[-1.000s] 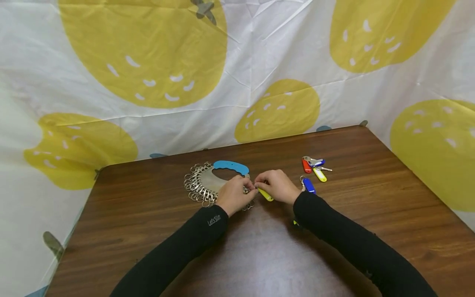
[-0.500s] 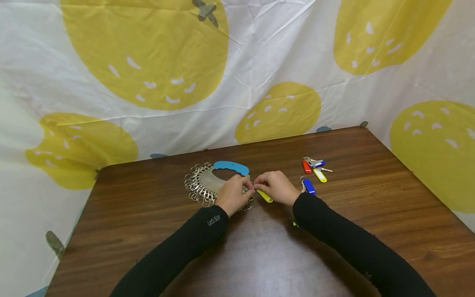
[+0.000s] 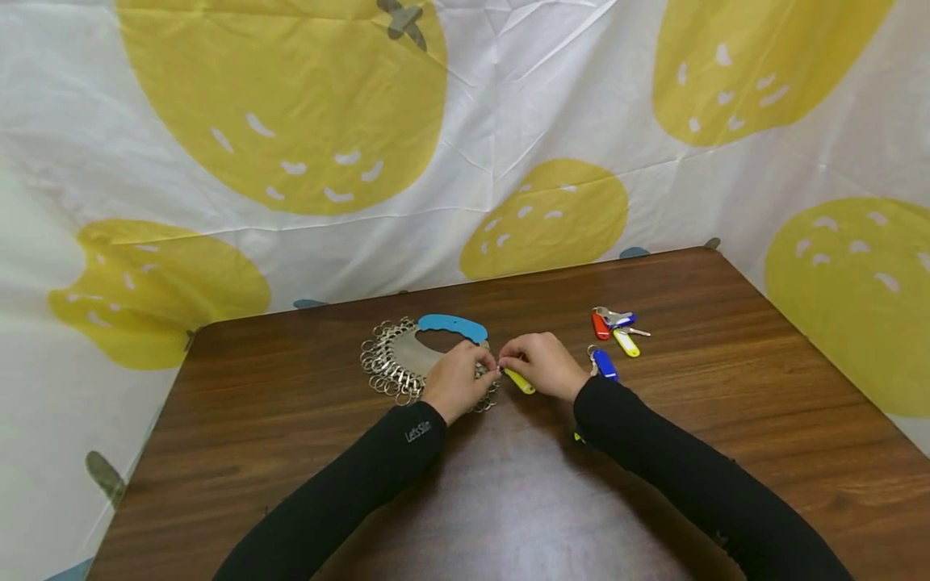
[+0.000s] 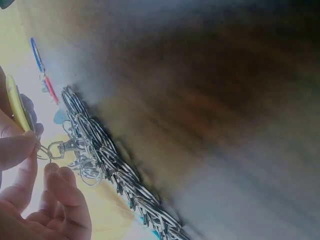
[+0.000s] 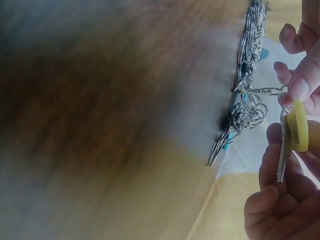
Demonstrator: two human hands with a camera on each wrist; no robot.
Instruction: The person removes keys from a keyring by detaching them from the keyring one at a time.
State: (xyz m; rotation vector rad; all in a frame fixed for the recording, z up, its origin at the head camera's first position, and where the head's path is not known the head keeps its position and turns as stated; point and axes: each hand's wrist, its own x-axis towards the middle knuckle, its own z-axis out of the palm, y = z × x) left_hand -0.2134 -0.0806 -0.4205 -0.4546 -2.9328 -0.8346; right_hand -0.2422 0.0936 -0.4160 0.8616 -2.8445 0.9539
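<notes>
A curved metal plate [image 3: 411,355] fringed with snap hooks and rings lies on the table, a blue grip [image 3: 452,327] along its back. At its right end, my left hand [image 3: 458,379] pinches a small key ring [image 4: 42,151]. That ring links to a swivel clasp [image 5: 265,91] on the fringe, which stretches out toward the fingers. Just to the right, my right hand [image 3: 550,366] holds a yellow key tag [image 3: 520,382] with its fingertips. A flat key [image 5: 281,160] hangs beside the tag in the right wrist view. The fingertips of both hands almost meet.
Tagged keys lie to the right: a red tag [image 3: 600,325], a blue tag [image 3: 623,319] and another yellow tag [image 3: 626,343]. A separate blue tag [image 3: 605,365] lies near the right wrist. A small yellow piece [image 3: 578,437] shows beside the right sleeve. A patterned curtain [image 3: 363,250] hangs behind.
</notes>
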